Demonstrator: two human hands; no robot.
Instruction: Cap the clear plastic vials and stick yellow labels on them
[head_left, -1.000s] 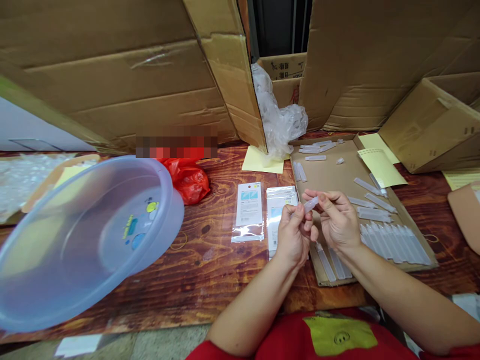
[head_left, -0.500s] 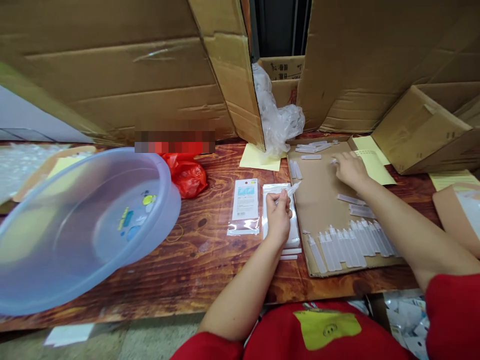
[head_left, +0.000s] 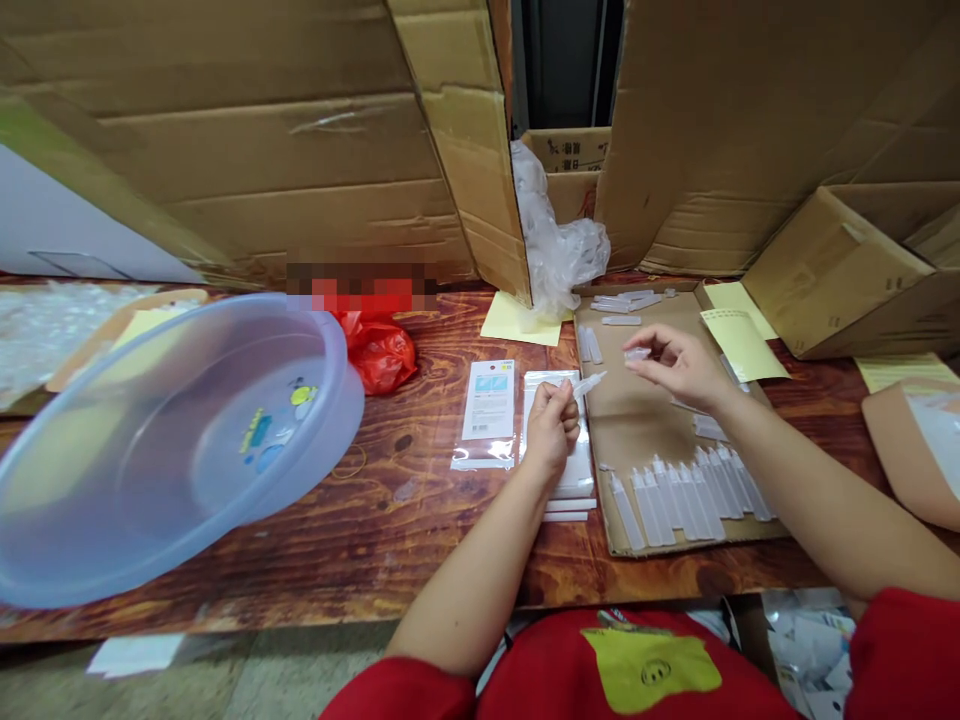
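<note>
My left hand (head_left: 552,428) pinches a small clear plastic bottle (head_left: 587,384) with its tip pointing up and right, above a stack of clear packets (head_left: 576,470). My right hand (head_left: 675,364) holds a small clear cap (head_left: 637,353) between thumb and fingers, a short gap from the bottle's tip. Both hover over the left part of a flat cardboard sheet (head_left: 630,410). A row of several clear bottles (head_left: 686,495) lies along the sheet's near edge.
A big translucent basin (head_left: 165,440) leans at the left on the wooden table (head_left: 405,510). A single packet (head_left: 487,410), a red bag (head_left: 381,350), yellow papers (head_left: 742,340), a clear plastic bag (head_left: 559,250) and cardboard boxes (head_left: 840,270) surround the sheet.
My right hand reached to the far part of the sheet, picked up a cap and has come back toward the bottle. My left hand kept hold of the bottle.
</note>
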